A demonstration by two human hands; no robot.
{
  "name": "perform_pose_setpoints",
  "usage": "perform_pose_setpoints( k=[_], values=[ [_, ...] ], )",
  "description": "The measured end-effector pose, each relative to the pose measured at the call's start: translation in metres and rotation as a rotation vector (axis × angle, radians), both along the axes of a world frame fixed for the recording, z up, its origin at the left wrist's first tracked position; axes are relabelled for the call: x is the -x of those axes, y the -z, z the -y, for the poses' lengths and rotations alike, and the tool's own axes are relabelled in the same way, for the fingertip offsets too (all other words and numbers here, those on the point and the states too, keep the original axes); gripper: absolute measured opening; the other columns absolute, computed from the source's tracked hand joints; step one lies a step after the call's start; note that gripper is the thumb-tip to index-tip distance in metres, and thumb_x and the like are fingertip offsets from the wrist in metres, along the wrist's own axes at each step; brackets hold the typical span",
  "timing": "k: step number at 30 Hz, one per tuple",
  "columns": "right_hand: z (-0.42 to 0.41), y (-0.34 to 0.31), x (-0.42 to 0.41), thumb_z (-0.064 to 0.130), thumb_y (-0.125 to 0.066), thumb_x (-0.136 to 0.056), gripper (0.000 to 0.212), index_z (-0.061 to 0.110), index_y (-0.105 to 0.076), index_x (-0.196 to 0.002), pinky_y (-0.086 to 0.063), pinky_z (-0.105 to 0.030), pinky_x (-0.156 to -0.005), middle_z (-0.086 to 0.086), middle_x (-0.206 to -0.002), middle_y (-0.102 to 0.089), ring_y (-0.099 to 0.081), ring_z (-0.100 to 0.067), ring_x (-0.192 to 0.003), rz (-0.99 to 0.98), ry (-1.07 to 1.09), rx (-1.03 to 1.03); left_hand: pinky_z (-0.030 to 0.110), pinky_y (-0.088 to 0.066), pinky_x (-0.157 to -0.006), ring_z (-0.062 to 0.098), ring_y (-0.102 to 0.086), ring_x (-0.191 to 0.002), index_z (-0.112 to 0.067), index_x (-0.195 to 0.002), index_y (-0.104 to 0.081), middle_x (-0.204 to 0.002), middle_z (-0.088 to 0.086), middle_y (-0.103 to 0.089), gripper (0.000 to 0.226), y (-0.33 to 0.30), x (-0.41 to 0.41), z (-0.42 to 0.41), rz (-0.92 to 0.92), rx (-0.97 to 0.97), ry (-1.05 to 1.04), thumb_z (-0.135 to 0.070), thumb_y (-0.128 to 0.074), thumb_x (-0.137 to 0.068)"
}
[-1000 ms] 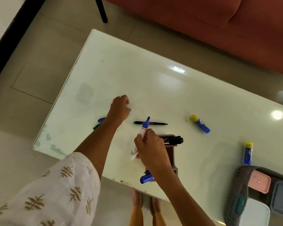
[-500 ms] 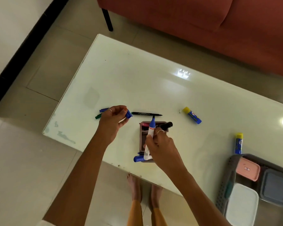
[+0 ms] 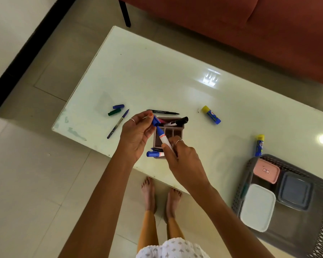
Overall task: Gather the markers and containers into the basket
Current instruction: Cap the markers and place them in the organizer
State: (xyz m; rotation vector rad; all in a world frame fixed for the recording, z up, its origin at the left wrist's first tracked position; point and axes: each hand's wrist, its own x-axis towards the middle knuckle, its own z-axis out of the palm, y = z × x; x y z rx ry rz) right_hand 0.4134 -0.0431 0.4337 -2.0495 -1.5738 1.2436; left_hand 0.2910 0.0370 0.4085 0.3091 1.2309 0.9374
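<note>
The desk (image 3: pixel 157 71) runs at a slant, its near edge just above the person's bare feet (image 3: pixel 160 194) and its far half bare up to the red sofa (image 3: pixel 250 25); open floor lies to the left. The right hand (image 3: pixel 183 161) grips the white barrel of a blue marker (image 3: pixel 163 139), and the left hand (image 3: pixel 136 133) pinches a blue cap (image 3: pixel 155 121) at the marker's tip; whether the cap is seated cannot be told. Both hands hover over a small brown organizer (image 3: pixel 172 132) near the desk's front edge, hiding much of it. A black marker (image 3: pixel 177 121) leans across its top, another blue marker (image 3: pixel 154 154) lies at its near end, partly covered by the right hand, and a thin black pen (image 3: pixel 164 112) lies just behind it. To the left lie a purple pen (image 3: pixel 118 123), a loose blue cap (image 3: pixel 118 106) and a green cap (image 3: pixel 114 112) beside each other. A glue stick (image 3: pixel 211 114) lies right of the organizer, and a second glue stick (image 3: pixel 259 145) lies just beside the basket (image 3: pixel 304 237). The basket sits at the desk's right corner, cut off by the frame edge, holding a pink box (image 3: pixel 266 170), a grey box (image 3: pixel 295 190) and a white box (image 3: pixel 257 207), all lidded.
</note>
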Motion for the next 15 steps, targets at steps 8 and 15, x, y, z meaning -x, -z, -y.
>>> perform_pose_setpoints(
  k=[8, 15],
  values=[
    [0.001, -0.008, -0.009, 0.037, -0.034, -0.1, 0.031, 0.012, -0.048, -0.11, -0.029, -0.023, -0.046, -0.003, -0.075, -0.053, -0.045, -0.022, -0.06, 0.154, -0.011, -0.078, 0.022, -0.058, -0.077, 0.018, -0.067, -0.088, -0.009, -0.104, -0.066, -0.092, 0.007, -0.069, 0.016, -0.009, -0.017, 0.017, -0.135, -0.066, 0.121, -0.013, -0.056, -0.091],
    [0.009, -0.004, -0.008, 0.038, -0.03, -0.1, 0.034, 0.013, -0.049, -0.113, -0.031, -0.027, -0.047, -0.003, -0.071, -0.052, -0.045, -0.019, -0.054, 0.196, 0.079, -0.109, 0.024, -0.059, -0.076, 0.017, -0.07, -0.078, -0.002, -0.097, -0.069, -0.085, 0.01, -0.071, 0.015, -0.011, -0.036, 0.028, -0.192, -0.075, 0.014, -0.011, -0.06, -0.09]
  ],
)
